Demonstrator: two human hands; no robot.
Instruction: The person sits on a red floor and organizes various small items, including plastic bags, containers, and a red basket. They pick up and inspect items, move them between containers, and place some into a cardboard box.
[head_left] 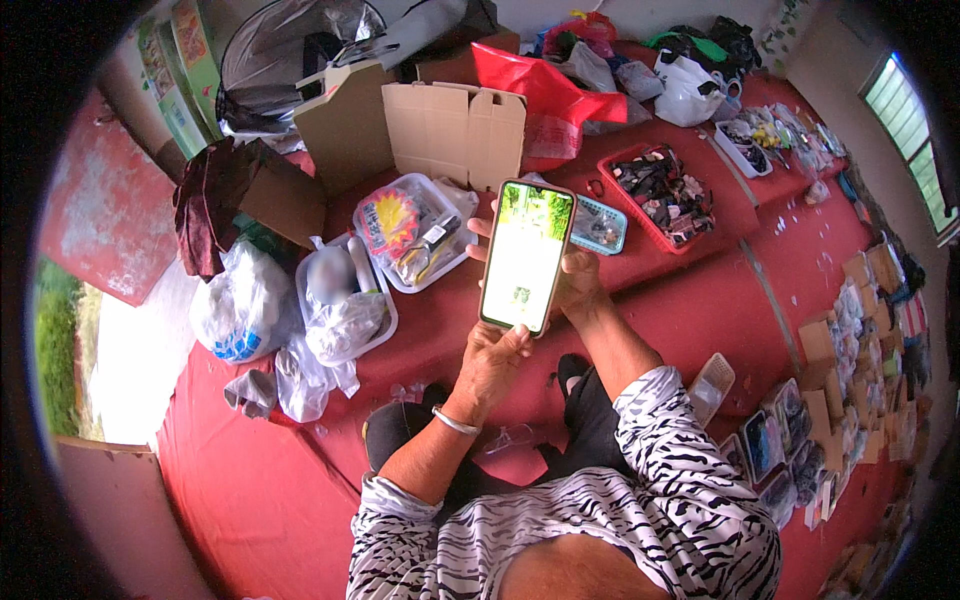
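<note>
A smartphone (526, 258) in a reddish case is held upright over the red-covered surface, its bright screen facing me. My right hand (582, 284) grips it from the right edge, with the thumb along that side. Fingertips show past the phone's left edge and appear to reach round behind it from the right. At the bottom edge, my left hand (491, 358) is closed with its thumb on the lower end of the phone; its other fingers are mostly hidden. A pale bracelet (455, 421) circles my left wrist.
Ahead are white tubs (389, 316) of packaged goods, a blue basket (622, 243) and a red basket (612, 183) of small items. Cardboard (455, 130) stands behind them. White plastic bags (243, 298) sit left; many small packages (850, 350) line the right.
</note>
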